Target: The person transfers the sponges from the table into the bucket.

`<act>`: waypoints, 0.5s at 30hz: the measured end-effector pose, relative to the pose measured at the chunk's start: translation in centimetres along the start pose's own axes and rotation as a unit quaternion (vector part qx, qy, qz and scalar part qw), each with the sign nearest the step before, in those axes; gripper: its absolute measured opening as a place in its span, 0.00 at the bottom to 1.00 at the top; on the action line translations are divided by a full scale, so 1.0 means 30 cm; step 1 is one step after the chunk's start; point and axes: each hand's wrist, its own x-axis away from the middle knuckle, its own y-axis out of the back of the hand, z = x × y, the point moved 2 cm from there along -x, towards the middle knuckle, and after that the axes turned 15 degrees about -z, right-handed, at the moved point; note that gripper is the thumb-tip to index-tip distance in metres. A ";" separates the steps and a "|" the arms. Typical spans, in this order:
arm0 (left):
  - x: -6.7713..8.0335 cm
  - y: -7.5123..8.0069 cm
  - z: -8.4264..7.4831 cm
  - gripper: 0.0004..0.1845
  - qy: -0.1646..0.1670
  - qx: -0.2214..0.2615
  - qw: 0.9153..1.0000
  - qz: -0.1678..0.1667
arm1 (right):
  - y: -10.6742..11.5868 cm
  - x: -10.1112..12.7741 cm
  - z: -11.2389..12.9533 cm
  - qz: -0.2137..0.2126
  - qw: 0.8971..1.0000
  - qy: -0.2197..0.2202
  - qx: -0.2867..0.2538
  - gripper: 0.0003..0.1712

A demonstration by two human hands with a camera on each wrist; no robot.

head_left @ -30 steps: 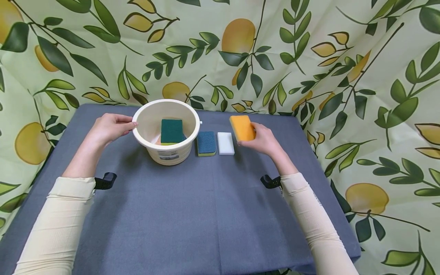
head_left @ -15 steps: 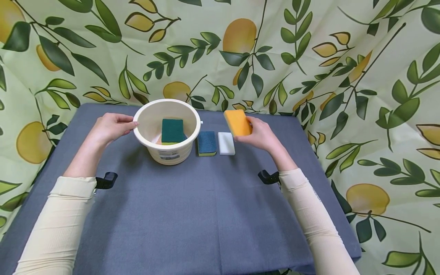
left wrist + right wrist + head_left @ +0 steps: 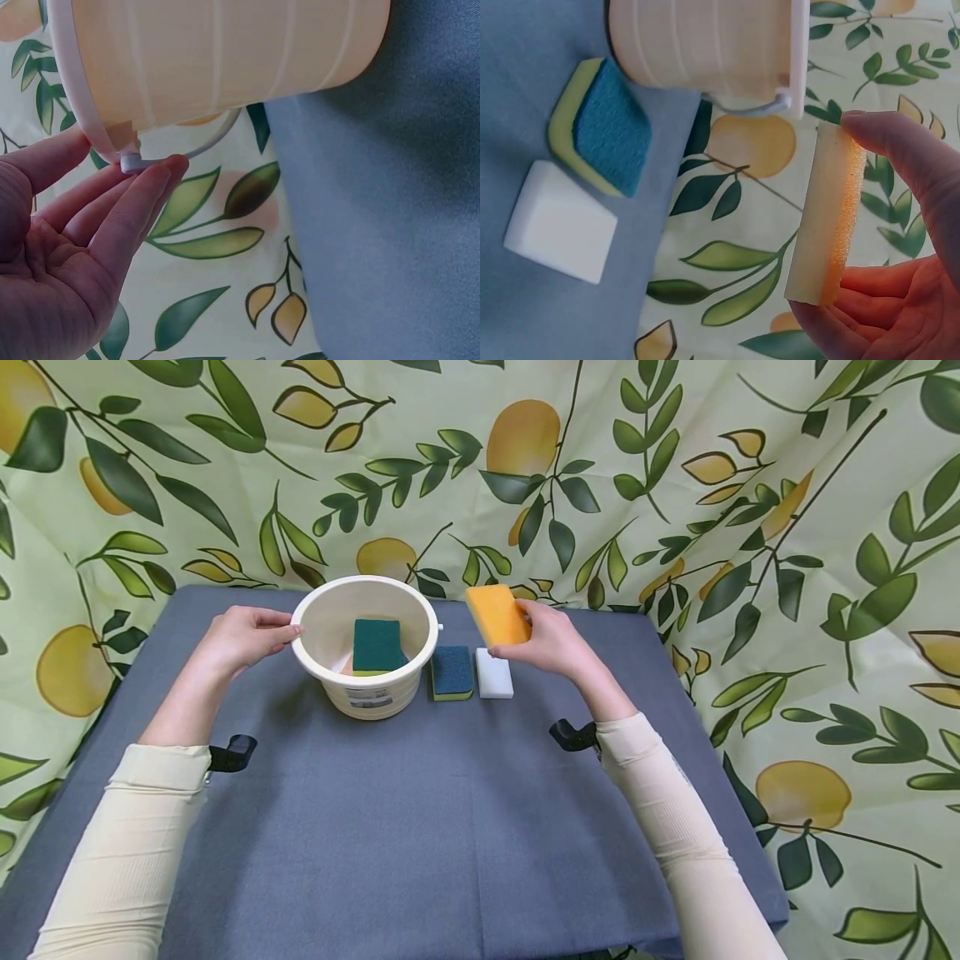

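My right hand (image 3: 551,639) pinches an orange sponge (image 3: 498,615) by its edges, up in the air above the table; the right wrist view shows a pale layer on its other side. At the left, my left hand (image 3: 247,642) holds the rim of a cream bucket (image 3: 367,700) between thumb and fingers, beside the handle's pivot (image 3: 132,163). Inside the bucket lies a sponge with a dark green face (image 3: 377,645), on top of other pieces mostly hidden. Right of the bucket rest a blue-topped yellow sponge (image 3: 452,673) and a white sponge block (image 3: 494,673).
A blue-grey cloth covers the table (image 3: 360,843). Behind and around it hangs a curtain (image 3: 465,410) printed with leaves and lemons. The bucket's grey handle (image 3: 754,109) hangs down at its back.
My right hand has carried the orange sponge left and slightly up, towards the bucket. My left hand and the bucket have stayed where they were.
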 end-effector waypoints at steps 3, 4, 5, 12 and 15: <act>0.001 0.001 -0.001 0.32 0.000 -0.002 1.000 -0.002 | -0.002 -0.011 0.026 0.002 1.000 0.012 -0.003 0.51; 0.002 0.002 -0.001 0.32 0.000 -0.002 1.000 -0.001 | -0.004 -0.014 0.036 0.003 1.000 0.018 -0.003 0.51; 0.003 0.002 -0.002 0.32 0.001 -0.001 1.000 -0.001 | -0.005 -0.017 0.046 0.003 1.000 0.023 -0.003 0.51; 0.003 0.003 -0.006 0.33 0.007 0.001 1.000 0.008 | -0.022 -0.030 0.115 0.017 0.999 0.048 -0.009 0.52; 0.005 0.002 -0.007 0.33 0.005 0.000 1.000 0.006 | -0.033 -0.035 0.145 0.024 0.998 0.055 -0.010 0.52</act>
